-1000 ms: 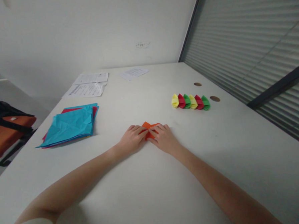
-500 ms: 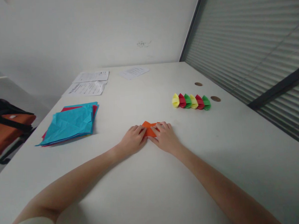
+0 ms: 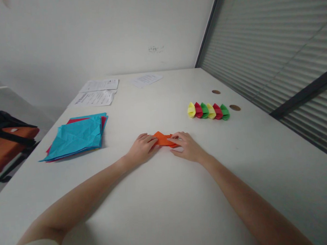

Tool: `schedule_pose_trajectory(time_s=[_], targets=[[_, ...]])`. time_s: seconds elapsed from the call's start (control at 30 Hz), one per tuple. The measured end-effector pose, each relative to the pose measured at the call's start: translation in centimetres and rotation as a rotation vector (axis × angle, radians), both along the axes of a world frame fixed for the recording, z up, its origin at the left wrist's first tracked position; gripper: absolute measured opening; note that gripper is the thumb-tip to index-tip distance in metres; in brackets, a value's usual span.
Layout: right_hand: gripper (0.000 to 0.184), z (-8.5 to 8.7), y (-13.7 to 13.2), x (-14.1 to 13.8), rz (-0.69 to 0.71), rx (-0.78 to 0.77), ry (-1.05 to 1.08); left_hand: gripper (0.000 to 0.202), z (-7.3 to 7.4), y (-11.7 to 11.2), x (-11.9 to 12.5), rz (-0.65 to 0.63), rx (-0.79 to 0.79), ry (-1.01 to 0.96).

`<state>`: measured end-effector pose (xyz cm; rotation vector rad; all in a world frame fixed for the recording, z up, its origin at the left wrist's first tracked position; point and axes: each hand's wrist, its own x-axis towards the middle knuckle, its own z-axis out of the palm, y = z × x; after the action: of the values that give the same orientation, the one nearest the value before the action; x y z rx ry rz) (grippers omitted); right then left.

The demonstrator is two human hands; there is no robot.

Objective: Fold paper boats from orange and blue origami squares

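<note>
1. Orange folded paper point(image 3: 162, 139) lies on the white bench point(image 3: 167, 202), mid-crease I judge.
2. My left hand point(image 3: 139, 150) and right hand point(image 3: 188, 148) pin its ends, each grip flat and unclosed.
3. Next fold calls for squared edges.

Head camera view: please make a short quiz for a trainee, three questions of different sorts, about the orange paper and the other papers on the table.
1. True or false: the left hand and the right hand both touch the orange folded paper.
2. How many pieces are in the row of folded pieces? A: four. B: six. C: nine.
3. Fill in: the top sheet of the paper stack has the colour ___.
Key: 1 true; 2 B; 3 blue.
</note>
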<state>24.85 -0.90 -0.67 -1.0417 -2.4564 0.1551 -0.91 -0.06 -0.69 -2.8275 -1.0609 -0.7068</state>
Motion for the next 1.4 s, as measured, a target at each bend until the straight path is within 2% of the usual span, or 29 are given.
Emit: schedule_pose_trajectory(time_s=[0.2, 0.47, 0.67, 0.87, 1.07, 1.2, 1.4], targets=[[0.024, -0.5, 0.7, 0.3, 0.001, 0.016, -0.013, 0.026, -0.5, 0.3, -0.2, -0.053, -0.011, -0.059], [0.024, -0.8, 1.4, 1.0, -0.088, -0.013, 0.14, 0.03, -0.4, 0.3, -0.4, -0.03, -0.019, -0.087], [0.023, -1.0, 1.4, 1.0, -0.068, 0.018, 0.103, 0.028, -0.6, 0.5, -0.7, 0.026, -0.015, -0.046], [0.02, -1.0, 1.4, 1.1, -0.092, 0.017, 0.091, 0.025, -0.7, 0.9, -0.9, -0.015, -0.014, -0.035], [0.023, -0.8, 1.6, 1.3, -0.203, -0.06, 0.311, 0.026, -0.7, 1.2, -1.1, -0.023, 0.007, -0.077], [0.023, -1.0, 1.6, 1.4, -0.152, -0.115, 0.378, 0.024, -0.9, 1.4, -1.4, 0.0, 0.018, -0.04], [0.023, -1.6, 2.3, 1.7, -0.089, -0.068, 0.262, 0.02, -0.8, 1.4, -1.4, 0.063, -0.057, -0.031]])
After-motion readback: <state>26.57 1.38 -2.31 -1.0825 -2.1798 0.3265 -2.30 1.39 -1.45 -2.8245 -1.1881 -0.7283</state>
